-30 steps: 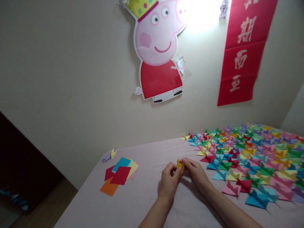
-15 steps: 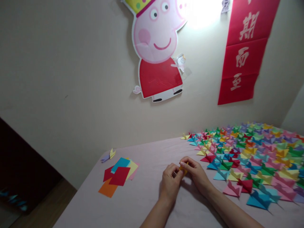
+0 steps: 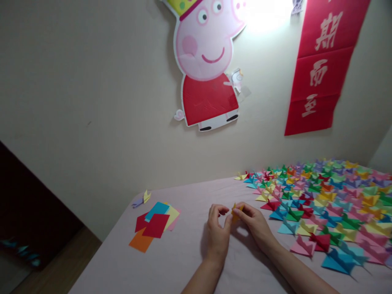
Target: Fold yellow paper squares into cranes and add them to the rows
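Between the thumb and fingers of my right hand (image 3: pixel 253 222) is a small yellow-orange origami piece (image 3: pixel 235 214), folded with a pointed tip sticking up. Its exact folds are too small to make out. My left hand (image 3: pixel 218 234) is just left of it, thumb and curled fingers apart with a gap between them; the thumb tip is close to the paper. Both hands are over the pale pink sheet (image 3: pixel 190 261). To the right stand many folded paper cranes (image 3: pixel 338 259) in rows of many colours.
Left of my hands lie loose paper squares, a red one (image 3: pixel 156 226), a blue one (image 3: pixel 157 211) and an orange one (image 3: pixel 141 241) among them. Two folded pieces, yellow (image 3: pixel 147 196) and purple (image 3: pixel 137 202), lie at the far left corner. A wall (image 3: pixel 122 122) rises behind.
My left fingers have come away from the origami piece and opened, while my right hand keeps hold of it. The view has shifted slightly.
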Available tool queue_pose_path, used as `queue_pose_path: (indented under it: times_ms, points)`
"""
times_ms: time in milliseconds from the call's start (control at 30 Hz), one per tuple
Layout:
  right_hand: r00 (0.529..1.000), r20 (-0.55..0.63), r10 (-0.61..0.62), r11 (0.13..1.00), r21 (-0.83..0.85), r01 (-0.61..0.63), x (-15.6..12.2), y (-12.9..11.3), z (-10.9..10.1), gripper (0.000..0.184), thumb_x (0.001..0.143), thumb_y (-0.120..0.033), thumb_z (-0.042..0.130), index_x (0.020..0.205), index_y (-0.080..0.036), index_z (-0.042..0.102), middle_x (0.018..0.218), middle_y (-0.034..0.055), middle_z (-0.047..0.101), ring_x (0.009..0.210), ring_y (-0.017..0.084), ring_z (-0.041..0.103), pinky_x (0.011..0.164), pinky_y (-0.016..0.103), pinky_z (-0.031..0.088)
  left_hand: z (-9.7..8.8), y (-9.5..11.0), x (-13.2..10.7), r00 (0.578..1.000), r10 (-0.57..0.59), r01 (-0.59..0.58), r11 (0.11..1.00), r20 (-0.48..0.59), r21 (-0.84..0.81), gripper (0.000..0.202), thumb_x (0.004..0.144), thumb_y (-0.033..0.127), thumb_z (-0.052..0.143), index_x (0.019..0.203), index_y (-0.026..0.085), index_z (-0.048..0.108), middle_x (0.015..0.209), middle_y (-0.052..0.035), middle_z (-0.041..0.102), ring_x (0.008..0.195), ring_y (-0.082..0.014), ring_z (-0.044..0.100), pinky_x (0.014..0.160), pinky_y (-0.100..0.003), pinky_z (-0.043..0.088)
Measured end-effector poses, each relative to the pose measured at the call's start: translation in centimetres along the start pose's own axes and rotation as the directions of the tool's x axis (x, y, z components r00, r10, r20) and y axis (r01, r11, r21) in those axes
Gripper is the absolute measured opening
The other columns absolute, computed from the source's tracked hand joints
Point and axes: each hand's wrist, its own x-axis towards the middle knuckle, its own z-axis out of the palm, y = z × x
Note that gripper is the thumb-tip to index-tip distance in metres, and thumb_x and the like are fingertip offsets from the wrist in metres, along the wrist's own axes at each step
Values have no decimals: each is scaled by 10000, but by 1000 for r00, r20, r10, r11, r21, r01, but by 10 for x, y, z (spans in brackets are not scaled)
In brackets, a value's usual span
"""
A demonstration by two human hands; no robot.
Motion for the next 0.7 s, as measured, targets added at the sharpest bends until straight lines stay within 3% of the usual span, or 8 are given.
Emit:
queue_pose_path:
  times_ms: [200, 700]
  points:
    - [1000, 2, 11, 1000, -15, -11, 0, -1, 2, 394, 572, -545, 852, 642, -198, 679, 655, 1, 624, 619, 161, 512, 557, 268, 404, 0, -1, 1, 998, 57, -57, 998, -10, -30, 36, 856, 209, 587, 887, 218, 603, 910, -16, 602, 902, -188, 571, 836, -307, 452]
    - [998, 12, -64, 992, -108, 65, 1, -1, 2, 440, 600, -600, 816, 628, -184, 675, 661, 9, 609, 625, 170, 529, 586, 282, 446, 1, -2, 2, 999, 50, -49, 997, 2, -58, 35, 863, 213, 574, 858, 216, 608, 883, -15, 612, 876, -186, 573, 811, -300, 452]
